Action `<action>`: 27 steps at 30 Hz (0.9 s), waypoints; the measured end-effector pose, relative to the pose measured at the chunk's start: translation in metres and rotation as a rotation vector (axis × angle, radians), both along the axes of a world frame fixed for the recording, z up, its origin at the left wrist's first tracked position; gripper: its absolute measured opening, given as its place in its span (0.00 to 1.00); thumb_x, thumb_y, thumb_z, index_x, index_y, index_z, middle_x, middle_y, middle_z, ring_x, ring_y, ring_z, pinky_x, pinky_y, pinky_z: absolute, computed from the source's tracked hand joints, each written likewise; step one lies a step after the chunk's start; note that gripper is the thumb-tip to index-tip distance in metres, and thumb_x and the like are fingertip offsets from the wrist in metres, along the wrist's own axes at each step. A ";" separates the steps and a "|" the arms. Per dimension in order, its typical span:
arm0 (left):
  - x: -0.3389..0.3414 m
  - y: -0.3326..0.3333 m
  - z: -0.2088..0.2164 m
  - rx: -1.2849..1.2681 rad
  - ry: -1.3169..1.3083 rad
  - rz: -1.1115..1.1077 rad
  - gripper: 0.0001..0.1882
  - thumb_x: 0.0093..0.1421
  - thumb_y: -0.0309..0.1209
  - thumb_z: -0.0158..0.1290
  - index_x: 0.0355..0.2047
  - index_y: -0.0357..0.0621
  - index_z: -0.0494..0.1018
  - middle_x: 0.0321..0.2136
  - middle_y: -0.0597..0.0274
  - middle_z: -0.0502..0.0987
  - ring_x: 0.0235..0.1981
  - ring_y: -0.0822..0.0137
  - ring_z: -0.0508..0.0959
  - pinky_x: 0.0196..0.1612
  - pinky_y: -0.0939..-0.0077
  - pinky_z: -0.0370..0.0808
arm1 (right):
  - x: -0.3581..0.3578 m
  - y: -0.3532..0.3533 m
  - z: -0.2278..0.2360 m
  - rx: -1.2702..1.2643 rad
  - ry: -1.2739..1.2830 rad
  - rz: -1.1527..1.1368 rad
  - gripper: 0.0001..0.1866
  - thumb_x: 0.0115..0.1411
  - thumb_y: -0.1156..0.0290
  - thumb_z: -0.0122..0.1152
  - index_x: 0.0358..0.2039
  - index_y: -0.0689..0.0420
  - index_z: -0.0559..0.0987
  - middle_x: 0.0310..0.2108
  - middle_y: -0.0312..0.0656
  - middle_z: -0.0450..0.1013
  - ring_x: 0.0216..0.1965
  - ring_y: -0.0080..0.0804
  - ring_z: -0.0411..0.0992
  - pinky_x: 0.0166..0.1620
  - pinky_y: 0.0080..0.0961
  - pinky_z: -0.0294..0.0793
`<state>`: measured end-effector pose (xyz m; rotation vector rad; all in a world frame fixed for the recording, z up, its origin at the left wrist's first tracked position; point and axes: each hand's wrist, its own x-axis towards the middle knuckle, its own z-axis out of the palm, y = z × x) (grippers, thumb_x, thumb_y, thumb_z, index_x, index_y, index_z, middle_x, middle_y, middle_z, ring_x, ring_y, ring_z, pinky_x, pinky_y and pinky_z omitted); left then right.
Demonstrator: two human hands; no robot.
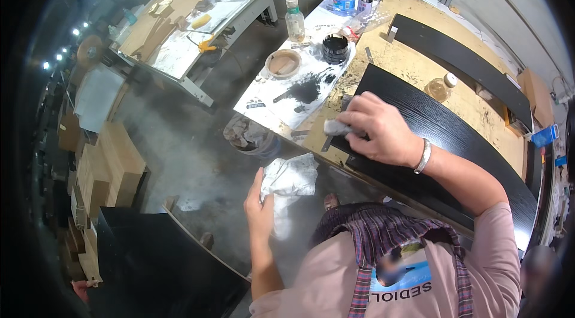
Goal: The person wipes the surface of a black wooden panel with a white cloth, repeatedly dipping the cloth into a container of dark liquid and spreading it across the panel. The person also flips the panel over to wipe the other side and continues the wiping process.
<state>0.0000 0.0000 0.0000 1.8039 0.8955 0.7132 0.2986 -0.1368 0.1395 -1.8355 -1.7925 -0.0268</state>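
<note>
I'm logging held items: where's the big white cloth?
In the head view, the cloth is just below centre, in the left hand, left of the right hand.

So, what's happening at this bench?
The person's right hand holds a small pale wad at the left end of a black panel lying on the bench; whether the wad touches it is hard to tell. The left hand holds a white cloth beside the bench. A black-smeared pot and a capped bottle stand nearby.
</note>
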 end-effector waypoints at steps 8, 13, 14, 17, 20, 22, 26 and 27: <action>0.021 -0.007 -0.022 -0.019 0.058 -0.056 0.31 0.57 0.18 0.51 0.64 0.38 0.71 0.56 0.43 0.78 0.57 0.54 0.79 0.60 0.68 0.72 | 0.032 0.023 -0.017 -0.069 -0.081 -0.066 0.14 0.49 0.77 0.64 0.39 0.59 0.83 0.34 0.43 0.73 0.41 0.44 0.72 0.43 0.38 0.78; 0.024 -0.007 -0.024 -0.008 0.072 -0.068 0.30 0.58 0.18 0.51 0.63 0.37 0.71 0.55 0.42 0.79 0.57 0.54 0.80 0.59 0.68 0.72 | 0.051 0.017 -0.012 0.013 -0.039 -0.164 0.14 0.48 0.77 0.65 0.38 0.60 0.84 0.33 0.43 0.73 0.38 0.43 0.72 0.42 0.37 0.76; 0.023 -0.008 -0.026 -0.010 0.077 -0.067 0.30 0.58 0.18 0.51 0.63 0.37 0.71 0.55 0.42 0.79 0.56 0.54 0.80 0.59 0.68 0.73 | 0.036 0.014 -0.007 -0.008 -0.001 -0.079 0.14 0.48 0.76 0.66 0.38 0.60 0.84 0.33 0.43 0.73 0.38 0.43 0.72 0.42 0.37 0.77; 0.026 -0.009 -0.027 -0.022 0.096 -0.073 0.30 0.58 0.18 0.51 0.63 0.37 0.71 0.55 0.42 0.79 0.55 0.53 0.80 0.58 0.68 0.73 | 0.007 0.009 -0.011 -0.106 0.057 0.126 0.14 0.49 0.75 0.67 0.39 0.58 0.84 0.34 0.42 0.74 0.39 0.42 0.73 0.42 0.37 0.78; 0.027 -0.009 -0.031 -0.020 0.095 -0.075 0.29 0.58 0.19 0.51 0.62 0.36 0.72 0.54 0.41 0.79 0.54 0.52 0.81 0.58 0.68 0.73 | 0.023 0.016 -0.019 -0.077 -0.044 0.042 0.13 0.49 0.75 0.65 0.38 0.58 0.84 0.33 0.43 0.74 0.40 0.43 0.74 0.42 0.37 0.79; 0.024 -0.010 -0.032 -0.009 0.102 -0.064 0.29 0.57 0.19 0.50 0.62 0.36 0.72 0.53 0.41 0.79 0.53 0.52 0.81 0.57 0.67 0.74 | 0.057 0.027 -0.020 -0.055 -0.101 -0.069 0.12 0.49 0.76 0.63 0.37 0.58 0.85 0.33 0.44 0.73 0.41 0.44 0.74 0.43 0.37 0.79; 0.022 -0.009 -0.030 0.001 0.122 -0.068 0.29 0.57 0.20 0.50 0.62 0.36 0.72 0.51 0.40 0.80 0.52 0.50 0.81 0.57 0.67 0.74 | 0.142 0.029 -0.024 -0.047 -0.200 -0.399 0.12 0.50 0.76 0.61 0.36 0.59 0.86 0.33 0.45 0.74 0.40 0.45 0.73 0.46 0.38 0.76; 0.021 -0.008 -0.031 0.002 0.129 -0.062 0.29 0.57 0.20 0.50 0.62 0.36 0.72 0.51 0.40 0.80 0.52 0.50 0.81 0.57 0.67 0.74 | 0.147 0.029 -0.023 -0.045 -0.229 -0.440 0.12 0.50 0.76 0.62 0.36 0.59 0.86 0.32 0.45 0.74 0.40 0.45 0.72 0.45 0.38 0.76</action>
